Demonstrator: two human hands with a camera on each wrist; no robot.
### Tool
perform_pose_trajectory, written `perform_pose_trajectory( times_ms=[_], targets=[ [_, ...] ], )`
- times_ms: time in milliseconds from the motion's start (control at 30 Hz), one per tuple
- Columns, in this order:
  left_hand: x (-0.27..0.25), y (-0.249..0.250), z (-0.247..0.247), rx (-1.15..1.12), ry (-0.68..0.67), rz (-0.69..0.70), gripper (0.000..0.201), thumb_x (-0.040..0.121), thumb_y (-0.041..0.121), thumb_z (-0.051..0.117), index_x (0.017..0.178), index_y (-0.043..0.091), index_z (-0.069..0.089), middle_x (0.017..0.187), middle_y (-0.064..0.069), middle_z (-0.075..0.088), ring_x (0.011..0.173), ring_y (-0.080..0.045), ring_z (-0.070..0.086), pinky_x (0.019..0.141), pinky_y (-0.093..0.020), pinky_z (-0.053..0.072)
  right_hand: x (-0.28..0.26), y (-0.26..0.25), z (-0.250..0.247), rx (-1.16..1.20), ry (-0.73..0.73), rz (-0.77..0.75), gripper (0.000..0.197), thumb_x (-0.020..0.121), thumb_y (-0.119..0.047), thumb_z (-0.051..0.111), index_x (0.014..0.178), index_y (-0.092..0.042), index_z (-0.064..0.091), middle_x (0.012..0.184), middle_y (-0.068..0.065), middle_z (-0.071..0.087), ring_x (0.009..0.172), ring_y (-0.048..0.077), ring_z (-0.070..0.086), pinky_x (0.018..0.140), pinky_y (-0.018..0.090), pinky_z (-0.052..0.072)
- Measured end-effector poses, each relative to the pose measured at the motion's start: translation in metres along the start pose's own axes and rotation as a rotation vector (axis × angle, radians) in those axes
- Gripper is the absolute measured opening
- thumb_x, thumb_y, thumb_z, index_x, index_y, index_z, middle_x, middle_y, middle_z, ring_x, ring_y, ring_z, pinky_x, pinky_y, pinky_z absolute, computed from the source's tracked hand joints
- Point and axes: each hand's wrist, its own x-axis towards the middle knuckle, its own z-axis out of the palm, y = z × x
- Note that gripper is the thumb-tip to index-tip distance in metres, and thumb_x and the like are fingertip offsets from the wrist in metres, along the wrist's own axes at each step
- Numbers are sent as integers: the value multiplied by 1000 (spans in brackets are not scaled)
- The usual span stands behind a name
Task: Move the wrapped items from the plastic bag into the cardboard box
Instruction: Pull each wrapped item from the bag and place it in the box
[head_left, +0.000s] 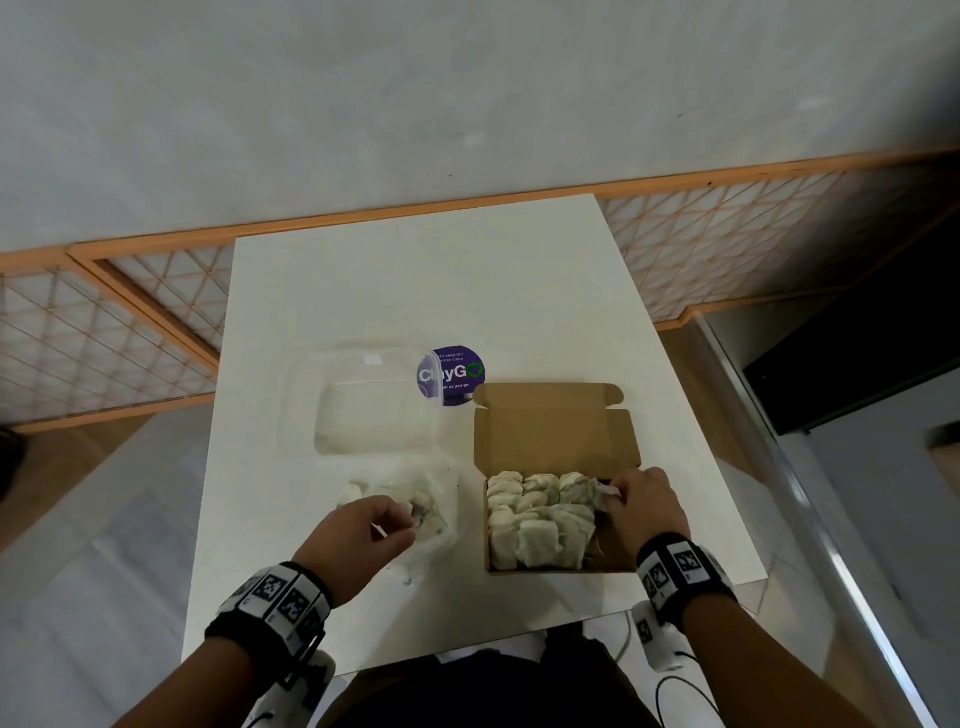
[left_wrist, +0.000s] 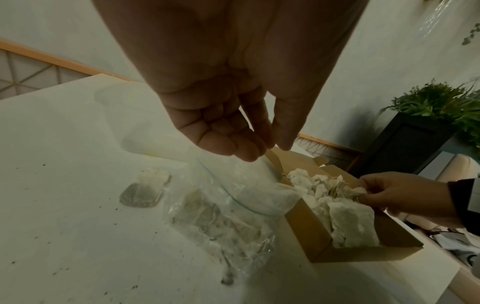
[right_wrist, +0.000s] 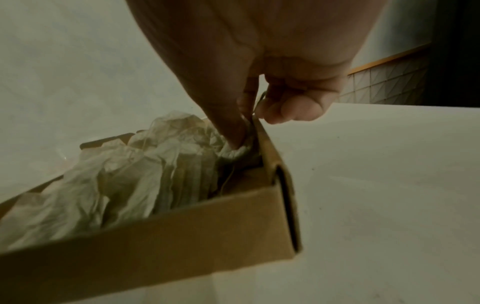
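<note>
An open cardboard box (head_left: 556, 431) stands on the right of the white table (head_left: 415, 291), packed with rows of white wrapped items (head_left: 535, 514). My right hand (head_left: 615, 493) is at the box's right wall and pinches one wrapped item (right_wrist: 235, 153), the thumb pushing it down inside the wall. To the left lies the crumpled clear plastic bag (head_left: 436, 488) with more wrapped items inside. My left hand (head_left: 402, 522) pinches the bag's rim (left_wrist: 259, 164) between thumb and curled fingers. Two loose wrapped items (left_wrist: 145, 189) lie on the table left of the bag.
A clear plastic tub (head_left: 374, 415) sits behind the bag, beside a round purple sticker (head_left: 451, 375). Dark crumbs speckle the table near the bag. The box's lid flap stands up at its far side. The table's front edge is close to my wrists.
</note>
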Motion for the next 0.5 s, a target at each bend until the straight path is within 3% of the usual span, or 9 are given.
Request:
perform_pose_trajectory(
  times_ms=[133, 267, 333, 400, 500],
  targets=[
    [-2, -5, -1, 33, 3, -19, 6, 90, 39, 75, 89, 35, 70, 86, 29, 69, 71, 3, 65, 71, -18, 50, -3, -5, -1, 76, 61, 21, 20, 94, -23, 65, 96, -19, 45, 105, 6, 53, 81, 27, 59, 74, 41, 53],
    [-3, -5, -3, 98, 66, -21, 6, 91, 38, 72, 92, 39, 67, 94, 14, 65, 76, -1, 64, 70, -13, 44, -15, -10, -10, 95, 113, -8, 32, 90, -25, 70, 111, -17, 47, 115, 9, 56, 91, 31, 60, 75, 41, 51],
    [-2, -10, -4, 120, 116, -25, 9, 91, 38, 73, 97, 40, 66, 100, 12, 57, 81, -2, 60, 72, -12, 41, -27, -20, -18, 60, 184, -98, 38, 87, -29, 75, 114, -17, 51, 114, 8, 57, 94, 31, 60, 77, 41, 52],
    [-1, -17, -3, 118, 146, -55, 11, 91, 39, 73, 101, 41, 68, 106, 9, 53, 88, -4, 59, 81, -18, 47, -39, -38, -26, 45, 234, -234, 35, 87, -32, 76, 112, -17, 58, 109, 5, 57, 91, 27, 60, 76, 40, 54],
    [-3, -26, 1, 150, 146, -146, 14, 91, 41, 70, 105, 42, 70, 118, 7, 50, 110, -15, 59, 97, -33, 52, -50, -80, -25, 54, 113, -502, 10, 93, -32, 67, 99, -26, 62, 98, -6, 58, 85, 17, 58, 73, 37, 54]
  ],
)
